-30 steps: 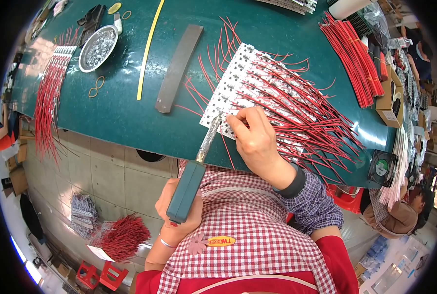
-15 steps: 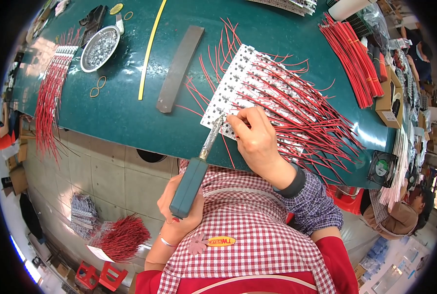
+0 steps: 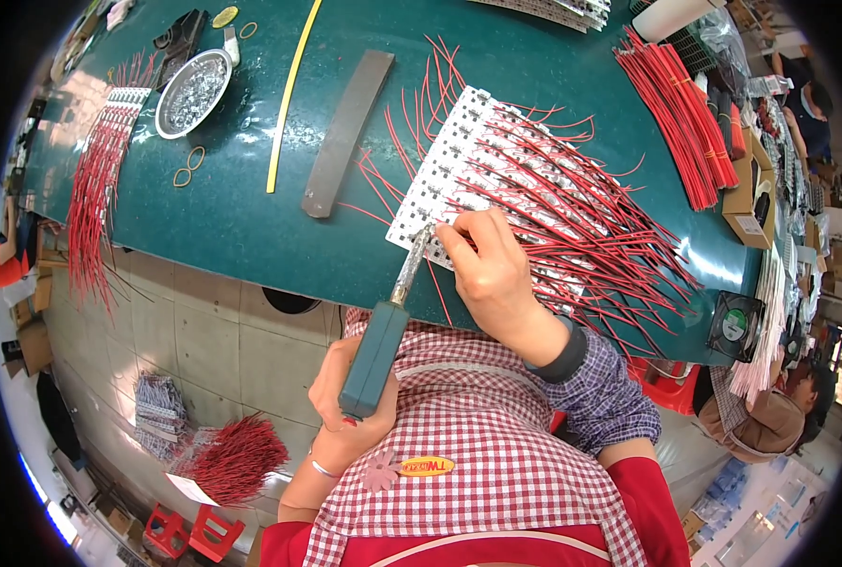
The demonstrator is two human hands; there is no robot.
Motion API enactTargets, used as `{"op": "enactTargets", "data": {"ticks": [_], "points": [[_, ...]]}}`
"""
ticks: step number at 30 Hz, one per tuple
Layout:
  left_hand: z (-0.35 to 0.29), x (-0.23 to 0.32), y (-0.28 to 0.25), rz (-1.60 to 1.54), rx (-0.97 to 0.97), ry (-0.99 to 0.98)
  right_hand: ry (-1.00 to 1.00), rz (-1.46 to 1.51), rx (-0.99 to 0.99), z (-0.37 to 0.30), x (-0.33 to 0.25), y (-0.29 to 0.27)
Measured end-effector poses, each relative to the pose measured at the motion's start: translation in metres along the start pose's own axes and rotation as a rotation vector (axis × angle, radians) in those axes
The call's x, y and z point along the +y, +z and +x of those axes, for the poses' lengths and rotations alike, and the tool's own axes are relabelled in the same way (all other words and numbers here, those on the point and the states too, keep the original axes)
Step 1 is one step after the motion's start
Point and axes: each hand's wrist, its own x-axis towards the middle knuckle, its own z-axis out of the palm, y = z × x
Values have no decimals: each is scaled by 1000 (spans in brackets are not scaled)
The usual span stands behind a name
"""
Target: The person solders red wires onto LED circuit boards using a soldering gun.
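My left hand (image 3: 329,386) is wrapped round the green handle of a soldering iron (image 3: 375,359). The iron's metal barrel slants up and right, its tip at the near left corner of a white circuit board panel (image 3: 430,180) with rows of small black parts. Beside that tip, my right hand (image 3: 492,269) is closed in a pinch over the panel; whatever lies between its fingertips is too small to make out. Many red wires (image 3: 619,227) fan rightward across the panel, passing beside and under my right hand. Shorter wire ends stick out past the panel's left edge.
Left of the panel lie a flat grey bar (image 3: 350,132), a yellow strip (image 3: 293,94) and a metal bowl (image 3: 194,94). A wired panel (image 3: 104,180) hangs over the left table edge. Red wire bundles (image 3: 680,123) and a small black fan (image 3: 735,324) lie right. Another person (image 3: 770,406) sits at right.
The soldering iron's handle and my left hand have shifted slightly right and up. The tip stays at the panel's corner, and my right hand has barely moved.
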Motion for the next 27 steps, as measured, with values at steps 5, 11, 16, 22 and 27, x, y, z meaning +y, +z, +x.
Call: {"op": "enactTargets", "data": {"ticks": [5,11,16,22,27], "points": [[1,0,1,-19,6,-17,30,-17,10,1,-3,1],[-4,-3,1,-26,8,-58,43,-17,-18,1,-4,0],[-25,-23,0,37,32,12,49,-13,-31,2,-4,-1],[-14,-13,-3,50,39,21,0,-25,-51,1,-1,0],[-4,-2,0,19,61,13,22,-1,-48,1,-2,-1]]}}
